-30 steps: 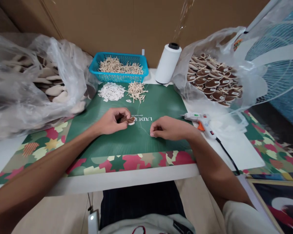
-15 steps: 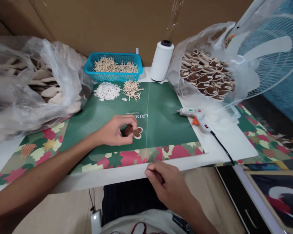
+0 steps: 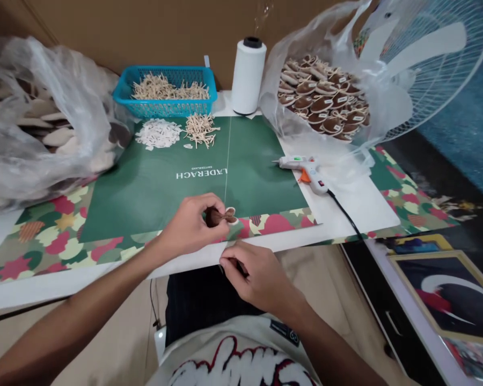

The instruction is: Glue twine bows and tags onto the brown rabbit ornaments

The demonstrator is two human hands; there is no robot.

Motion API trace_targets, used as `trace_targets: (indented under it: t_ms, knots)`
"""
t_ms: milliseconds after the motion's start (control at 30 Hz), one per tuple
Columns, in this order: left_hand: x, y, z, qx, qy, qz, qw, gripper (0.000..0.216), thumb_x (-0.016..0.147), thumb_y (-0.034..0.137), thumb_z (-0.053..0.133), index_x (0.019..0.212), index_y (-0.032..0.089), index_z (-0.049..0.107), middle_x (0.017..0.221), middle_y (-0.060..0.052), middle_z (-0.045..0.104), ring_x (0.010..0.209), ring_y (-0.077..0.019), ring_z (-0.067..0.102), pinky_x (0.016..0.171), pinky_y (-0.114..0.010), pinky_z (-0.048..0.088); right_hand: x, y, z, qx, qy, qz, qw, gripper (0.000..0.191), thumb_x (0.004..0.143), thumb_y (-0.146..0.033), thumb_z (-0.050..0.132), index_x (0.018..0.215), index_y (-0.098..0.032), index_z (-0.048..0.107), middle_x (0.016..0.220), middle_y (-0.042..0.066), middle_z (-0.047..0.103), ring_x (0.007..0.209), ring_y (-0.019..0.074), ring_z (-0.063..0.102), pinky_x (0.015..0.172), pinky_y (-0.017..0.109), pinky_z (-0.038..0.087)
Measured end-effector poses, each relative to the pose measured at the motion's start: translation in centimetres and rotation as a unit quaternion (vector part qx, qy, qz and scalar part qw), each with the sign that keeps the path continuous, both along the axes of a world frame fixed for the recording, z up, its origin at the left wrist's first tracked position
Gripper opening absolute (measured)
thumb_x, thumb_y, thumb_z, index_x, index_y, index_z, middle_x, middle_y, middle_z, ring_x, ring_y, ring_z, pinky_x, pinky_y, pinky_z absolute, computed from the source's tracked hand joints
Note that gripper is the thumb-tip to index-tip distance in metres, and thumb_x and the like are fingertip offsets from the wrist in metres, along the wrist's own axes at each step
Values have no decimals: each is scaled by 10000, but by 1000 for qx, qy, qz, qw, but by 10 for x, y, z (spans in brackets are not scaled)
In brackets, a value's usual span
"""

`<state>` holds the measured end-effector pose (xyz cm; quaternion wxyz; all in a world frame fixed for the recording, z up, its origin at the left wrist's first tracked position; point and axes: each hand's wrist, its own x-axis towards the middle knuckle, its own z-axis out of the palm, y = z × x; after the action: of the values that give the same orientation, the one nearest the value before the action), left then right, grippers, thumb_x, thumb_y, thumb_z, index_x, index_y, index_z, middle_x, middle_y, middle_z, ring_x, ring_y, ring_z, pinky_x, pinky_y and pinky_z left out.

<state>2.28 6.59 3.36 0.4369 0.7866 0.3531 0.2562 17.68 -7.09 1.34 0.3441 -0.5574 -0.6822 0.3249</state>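
My left hand (image 3: 191, 228) is closed in a pinch around a small brown soft piece (image 3: 215, 216) with two white-edged, ear-like lobes at its right end. The piece is held above the front border of the green sheet (image 3: 161, 193). Just below and to the right, my right hand (image 3: 260, 273) has thumb and fingertips pressed together near the table's front edge. Anything in that pinch is hidden from me. The two hands are close but apart.
A glue gun (image 3: 300, 166) lies at right. Behind are white labels (image 3: 159, 134), beige cord pieces (image 3: 200, 128), a blue basket (image 3: 165, 110) with more cords, and a thread cone (image 3: 247, 78). Plastic bags of brown pieces (image 3: 324, 104) flank the sheet; a fan (image 3: 438, 59) stands right.
My left hand has brought the brown piece nearer the table's front edge. My right hand has come up and left toward it. The camera view has shifted, and the printed lettering is now uncovered.
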Motion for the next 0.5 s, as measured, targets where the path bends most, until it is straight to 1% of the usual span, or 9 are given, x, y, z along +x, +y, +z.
trace_targets:
  t_ms: [133,233,367,500]
  knots:
    - [-4,-14,-6,-97,-12,32,995,138,734,261,727,806,186,636,772,-16,664,688,-136,630,602,-247,481,3,-6,7,-10,69,38,997,117,1000,-204,553,933,-217,648,839,9,696,637,119,529,628,258,415]
    - [-8,-23,-5,-147,-49,29,988,143,742,261,740,816,189,641,813,-28,672,745,-152,654,650,-262,521,11,-7,16,19,85,62,994,108,1021,-210,555,943,-220,628,836,-1,681,649,113,527,633,250,417]
    - [-7,-32,-1,-153,-75,7,985,135,745,241,764,826,182,673,812,-27,671,690,-121,586,626,-253,494,31,5,30,89,34,72,993,155,1069,-240,503,955,-226,608,856,13,683,670,128,541,649,266,420]
    - [1,-37,1,-177,-86,-21,980,129,744,236,749,838,173,685,762,-1,637,644,-98,526,606,-242,454,50,31,45,154,-59,60,984,201,1099,-265,470,986,-226,631,933,46,707,735,145,586,692,275,430]
